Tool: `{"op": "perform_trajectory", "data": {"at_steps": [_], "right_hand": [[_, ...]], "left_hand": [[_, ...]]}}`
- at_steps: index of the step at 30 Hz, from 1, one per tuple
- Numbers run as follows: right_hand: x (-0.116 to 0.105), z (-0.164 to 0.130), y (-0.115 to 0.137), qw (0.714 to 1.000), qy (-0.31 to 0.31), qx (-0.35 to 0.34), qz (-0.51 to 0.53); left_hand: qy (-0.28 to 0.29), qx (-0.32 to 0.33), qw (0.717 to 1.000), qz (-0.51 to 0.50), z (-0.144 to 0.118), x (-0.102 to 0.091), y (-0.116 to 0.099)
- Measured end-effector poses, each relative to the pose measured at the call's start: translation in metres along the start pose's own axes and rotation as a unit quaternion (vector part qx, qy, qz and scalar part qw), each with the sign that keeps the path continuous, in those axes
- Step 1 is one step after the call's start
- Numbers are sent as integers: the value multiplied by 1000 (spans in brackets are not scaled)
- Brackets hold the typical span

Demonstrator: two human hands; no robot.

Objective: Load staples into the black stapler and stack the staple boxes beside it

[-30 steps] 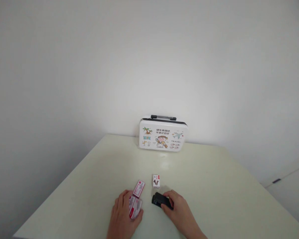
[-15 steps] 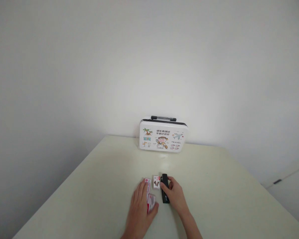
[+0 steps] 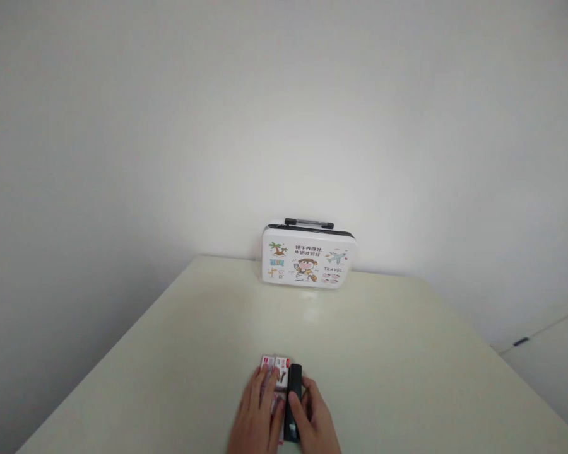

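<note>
Near the front of the table, my left hand [image 3: 253, 419] lies over several small white and pink boxes, its fingers and thumb pressed on them. One white staple box [image 3: 282, 364] with a red corner shows beyond the fingertips, beside a pink and white box [image 3: 267, 361]. Other boxes are mostly covered by the hand. A black stapler [image 3: 295, 376] lies lengthwise, close against the right side of the boxes. My right hand [image 3: 318, 421] is closed on it, thumb on top and fingers along its right side.
A white carry case [image 3: 284, 274] with cartoon prints and a black handle stands upright at the back of the pale table [image 3: 383, 353], close to the wall. On the right, a thin cable [image 3: 549, 326] with a dark piece runs along the wall.
Both hands have come nearer to me, bringing the boxes and stapler along. The stapler has moved left, and the gaps between it and the boxes have closed up.
</note>
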State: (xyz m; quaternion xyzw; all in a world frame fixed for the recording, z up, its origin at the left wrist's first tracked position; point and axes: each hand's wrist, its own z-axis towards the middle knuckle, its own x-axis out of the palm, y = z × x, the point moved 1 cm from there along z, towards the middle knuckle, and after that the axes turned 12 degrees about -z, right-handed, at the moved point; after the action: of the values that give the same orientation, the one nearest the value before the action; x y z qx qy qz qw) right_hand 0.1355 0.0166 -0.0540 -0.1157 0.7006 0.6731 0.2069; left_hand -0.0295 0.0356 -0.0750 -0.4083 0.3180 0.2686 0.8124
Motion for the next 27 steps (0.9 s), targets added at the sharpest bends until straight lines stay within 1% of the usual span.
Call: {"op": "perform_trajectory", "data": {"at_steps": [2,4,6,8,10,12,17,19,21,23,24,25,27], "right_hand": [[10,-2,3,1000,-6,-2,15],[16,-2,9,999,-24,-3,29],[16,0,14,999,-43,1,30],[7,2,16,998,-55,3,17],[-9,6,13,998,-67,3,1],[-32,11,6,997,-79,5,-12],[-100,21,-19,992,-116,20,-54],[-122,22,-24,991,-114,30,-66],[-135,21,-24,991,-112,37,-67],[-134,18,-23,991,-113,45,-49],[-129,16,-23,992,-107,50,-33],[-121,15,-22,994,-94,54,-13],[-95,11,-18,997,-49,54,29]], "left_hand": [[-19,0,1000,5,-9,-2,7],[-39,-1,999,6,-12,-2,10],[-61,-7,998,4,-8,1,8],[-75,-19,997,-3,1,6,-1],[-72,-26,997,-11,13,17,-16],[-61,-27,998,-14,27,34,-35],[-43,-22,999,-22,57,86,-89],[-42,-16,998,-37,65,99,-105],[-41,-8,998,-51,69,103,-114],[-34,-2,998,-60,68,99,-115],[-29,0,998,-63,66,95,-111],[-24,2,998,-64,63,88,-105],[-21,-1,998,-64,55,70,-84]]}}
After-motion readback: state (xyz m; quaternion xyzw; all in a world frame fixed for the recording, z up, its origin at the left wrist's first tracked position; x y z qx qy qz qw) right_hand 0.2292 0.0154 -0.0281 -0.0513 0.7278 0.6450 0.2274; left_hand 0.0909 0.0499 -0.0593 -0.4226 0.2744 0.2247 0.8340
